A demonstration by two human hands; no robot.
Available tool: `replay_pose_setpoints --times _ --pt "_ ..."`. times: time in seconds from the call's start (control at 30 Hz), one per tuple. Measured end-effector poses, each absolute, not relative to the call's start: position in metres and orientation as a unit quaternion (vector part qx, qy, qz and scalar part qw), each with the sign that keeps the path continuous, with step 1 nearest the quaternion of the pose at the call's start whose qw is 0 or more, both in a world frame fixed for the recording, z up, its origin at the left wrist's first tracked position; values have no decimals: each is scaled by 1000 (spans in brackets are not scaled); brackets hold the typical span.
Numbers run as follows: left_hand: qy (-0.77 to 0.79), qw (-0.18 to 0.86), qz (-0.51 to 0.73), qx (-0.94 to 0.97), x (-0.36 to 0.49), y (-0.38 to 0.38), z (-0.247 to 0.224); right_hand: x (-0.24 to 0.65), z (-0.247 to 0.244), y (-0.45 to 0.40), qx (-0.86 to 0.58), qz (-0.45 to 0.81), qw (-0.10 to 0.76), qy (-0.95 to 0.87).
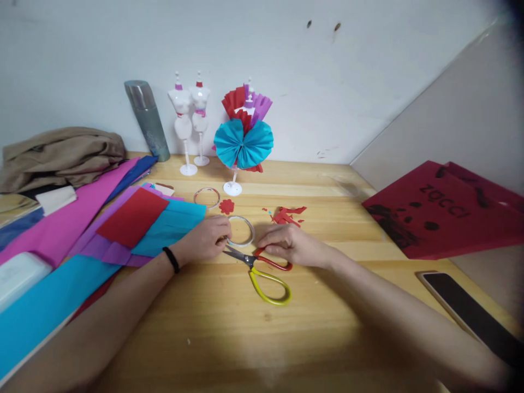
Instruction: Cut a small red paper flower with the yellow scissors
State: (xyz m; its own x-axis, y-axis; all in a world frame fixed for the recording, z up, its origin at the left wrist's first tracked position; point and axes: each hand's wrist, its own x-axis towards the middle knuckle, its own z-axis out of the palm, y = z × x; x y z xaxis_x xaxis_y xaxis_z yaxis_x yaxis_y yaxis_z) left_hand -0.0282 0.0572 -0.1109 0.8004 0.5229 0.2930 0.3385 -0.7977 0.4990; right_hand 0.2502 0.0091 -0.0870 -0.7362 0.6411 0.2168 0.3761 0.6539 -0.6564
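My left hand (208, 237) is closed at the left edge of a white tape ring (251, 225), its fingertips pressed together on the ring's side; whether it holds the ring or something small I cannot make out. My right hand (284, 242) has its fingers bent together just right of the ring, above the red handle of the scissors (271, 296); anything between its fingertips is hidden. The scissors lie on the table, blades pointing left towards my left hand. Behind the rings lies a red paper flower (226, 206), with red paper scraps (286, 215) to its right.
Coloured paper (133, 217) and a brown cloth (65, 155) cover the left side. At the back stand a bottle (148, 121), two white mannequins (183, 126) and one dressed in pleated paper (244, 143). A red bag (446, 210) and a phone (462, 303) are at the right.
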Motion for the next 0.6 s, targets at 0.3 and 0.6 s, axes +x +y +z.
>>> replay_pose_setpoints --times 0.3,0.6 --pt "221 247 212 919 -26 56 -114 220 -85 -2 -323 277 202 -882" --pt "197 300 179 916 -32 61 -101 193 -85 15 -394 198 107 -891"
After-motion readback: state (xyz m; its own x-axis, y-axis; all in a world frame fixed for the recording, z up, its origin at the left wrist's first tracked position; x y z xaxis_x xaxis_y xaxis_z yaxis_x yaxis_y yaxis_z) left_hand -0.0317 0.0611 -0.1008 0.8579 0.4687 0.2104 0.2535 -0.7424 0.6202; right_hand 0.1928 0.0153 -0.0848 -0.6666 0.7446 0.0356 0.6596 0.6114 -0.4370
